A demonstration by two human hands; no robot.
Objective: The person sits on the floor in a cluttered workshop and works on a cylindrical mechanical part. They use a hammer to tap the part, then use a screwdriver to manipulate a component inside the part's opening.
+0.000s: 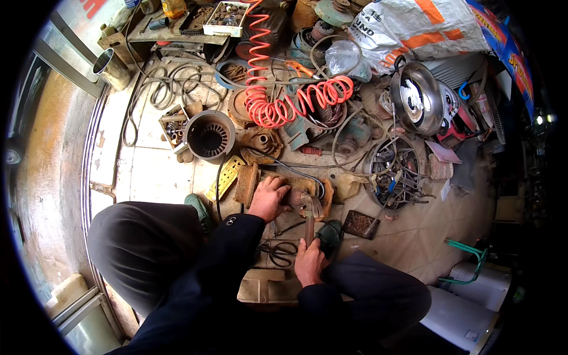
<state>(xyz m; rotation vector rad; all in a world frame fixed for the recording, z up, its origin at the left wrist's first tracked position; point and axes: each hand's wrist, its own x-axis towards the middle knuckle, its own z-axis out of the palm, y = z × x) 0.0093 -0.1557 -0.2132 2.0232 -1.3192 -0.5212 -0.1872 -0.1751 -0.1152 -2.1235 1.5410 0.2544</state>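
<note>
On the beige tiled floor (414, 251), a rusty brown metal workpiece (303, 184) sits under the left hand (269, 198), fingers half-curled against it, firmness undeterminable. The right hand (310, 261) closes its fingers around a brown-handled hammer (309, 229). Work judged under way; portions completed and outstanding undeterminable.

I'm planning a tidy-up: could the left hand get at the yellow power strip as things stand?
Probably yes: the yellow power strip lies close to the left hand, its top mostly uncovered, though a rusty metal block stands between them, so it would likely reach over.
</note>
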